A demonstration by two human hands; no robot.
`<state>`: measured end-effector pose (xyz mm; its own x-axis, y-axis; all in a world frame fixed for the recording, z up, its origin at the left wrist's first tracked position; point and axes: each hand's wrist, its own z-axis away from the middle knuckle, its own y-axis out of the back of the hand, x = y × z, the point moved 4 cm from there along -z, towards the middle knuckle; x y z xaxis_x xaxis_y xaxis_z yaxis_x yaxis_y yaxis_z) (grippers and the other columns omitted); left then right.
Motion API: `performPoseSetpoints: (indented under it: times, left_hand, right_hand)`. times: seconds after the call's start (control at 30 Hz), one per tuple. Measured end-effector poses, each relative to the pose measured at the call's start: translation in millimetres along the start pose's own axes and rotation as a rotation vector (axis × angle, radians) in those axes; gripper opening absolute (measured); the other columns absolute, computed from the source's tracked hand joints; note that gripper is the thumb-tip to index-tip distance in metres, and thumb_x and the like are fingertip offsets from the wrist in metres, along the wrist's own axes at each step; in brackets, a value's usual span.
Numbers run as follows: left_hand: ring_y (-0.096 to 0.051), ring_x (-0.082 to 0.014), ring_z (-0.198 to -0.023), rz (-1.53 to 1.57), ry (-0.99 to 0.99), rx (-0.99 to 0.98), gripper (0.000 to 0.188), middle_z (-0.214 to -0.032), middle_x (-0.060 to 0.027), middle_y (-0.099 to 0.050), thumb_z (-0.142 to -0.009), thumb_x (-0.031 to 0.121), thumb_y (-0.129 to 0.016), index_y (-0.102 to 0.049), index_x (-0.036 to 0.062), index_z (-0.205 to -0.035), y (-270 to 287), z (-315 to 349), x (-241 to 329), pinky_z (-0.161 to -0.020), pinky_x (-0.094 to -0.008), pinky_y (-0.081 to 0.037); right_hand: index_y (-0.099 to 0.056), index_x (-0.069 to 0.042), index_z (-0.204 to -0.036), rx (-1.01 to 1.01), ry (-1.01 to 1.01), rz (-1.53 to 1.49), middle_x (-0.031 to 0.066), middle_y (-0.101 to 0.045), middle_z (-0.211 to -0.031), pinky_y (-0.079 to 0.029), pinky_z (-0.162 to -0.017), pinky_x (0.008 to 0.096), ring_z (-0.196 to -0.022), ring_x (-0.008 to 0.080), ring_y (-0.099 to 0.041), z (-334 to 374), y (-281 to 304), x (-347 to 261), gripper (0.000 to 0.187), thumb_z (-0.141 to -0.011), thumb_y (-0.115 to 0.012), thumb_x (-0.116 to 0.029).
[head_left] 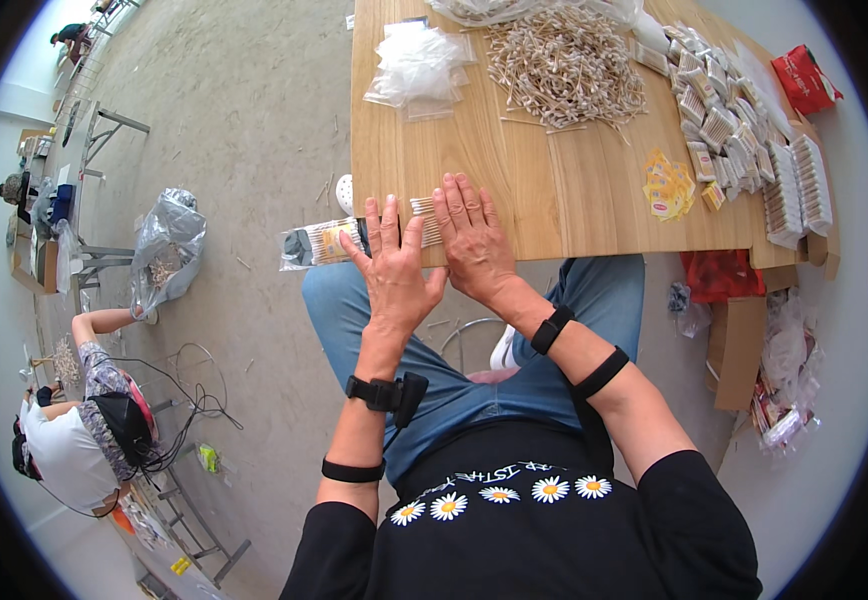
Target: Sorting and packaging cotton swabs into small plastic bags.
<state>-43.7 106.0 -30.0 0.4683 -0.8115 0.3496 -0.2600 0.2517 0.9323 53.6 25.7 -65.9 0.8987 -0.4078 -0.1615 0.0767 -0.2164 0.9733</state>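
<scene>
My left hand (pixel 399 270) lies palm down at the table's near left edge, its fingers spread. Beside it my right hand (pixel 476 245) is flat too, fingers stretched forward and close together. Between and partly under both hands is a row of cotton swabs (pixel 422 206), mostly covered by my fingers. Left of my left hand, a clear packet of cotton swabs (pixel 329 242) with a yellow card inside sticks out past the table edge. A dark item at its right end is partly hidden by my fingers.
The wooden table (pixel 594 190) holds a heap of loose cotton swabs (pixel 564 65), a stack of clear bags (pixel 419 70), yellow cards (pixel 667 187) and many bundled swabs (pixel 724 110). A cardboard box (pixel 736 345) stands below right. Another person (pixel 74 435) works at the left by a grey bag (pixel 169 250).
</scene>
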Motion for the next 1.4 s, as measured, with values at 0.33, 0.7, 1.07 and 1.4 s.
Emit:
performPoseSetpoints:
  times: [0.33, 0.7, 1.07, 1.4]
  left_hand:
    - [-0.013, -0.0368, -0.155, 0.012, 0.023, -0.020, 0.080, -0.160, -0.0184, -0.030, -0.065, 0.027, -0.084, -0.055, 0.0092, -0.137, -0.9, -5.0, -2.7, -0.113, -0.0756, -0.006]
    - [-0.013, -0.0375, -0.154, 0.006, 0.030, -0.076, 0.082, -0.160, -0.0205, -0.030, -0.063, 0.027, -0.085, -0.054, 0.0072, -0.137, 2.1, -5.5, -1.1, -0.113, -0.0749, -0.007]
    - [-0.014, -0.0367, -0.154, -0.028, 0.019, -0.091, 0.082, -0.161, -0.0194, -0.030, -0.063, 0.030, -0.085, -0.056, 0.0074, -0.136, 7.5, -10.7, -3.5, -0.115, -0.0721, -0.008]
    - [-0.061, -0.0319, -0.109, 0.044, -0.158, 0.156, 0.016, -0.104, -0.0113, -0.068, -0.085, 0.007, -0.065, -0.069, 0.0075, -0.100, 5.2, -58.4, -22.8, -0.103, -0.0519, -0.037]
  right_hand:
    - [-0.035, 0.002, -0.151, 0.029, 0.002, -0.020, 0.0214, -0.029, -0.161, -0.014, -0.125, 0.0487, -0.153, 0.0343, -0.021, 0.1, -1.0, 0.2, 0.075, -0.085, -0.061, -0.021]
    - [-0.036, 0.004, -0.150, 0.034, 0.005, -0.046, 0.0225, -0.029, -0.161, -0.014, -0.125, 0.0497, -0.153, 0.0354, -0.022, 0.0, 0.2, 0.7, 0.075, -0.085, -0.061, -0.020]
    - [-0.038, 0.004, -0.149, 0.051, 0.010, -0.059, 0.0225, -0.030, -0.160, -0.016, -0.124, 0.0493, -0.153, 0.0355, -0.023, 1.0, -1.1, -0.9, 0.072, -0.085, -0.061, -0.020]
    - [-0.038, 0.004, -0.149, 0.063, 0.006, 0.033, 0.0230, -0.033, -0.159, -0.017, -0.124, 0.0491, -0.151, 0.0361, -0.026, -1.3, 0.2, 0.4, 0.067, -0.088, -0.056, -0.017]
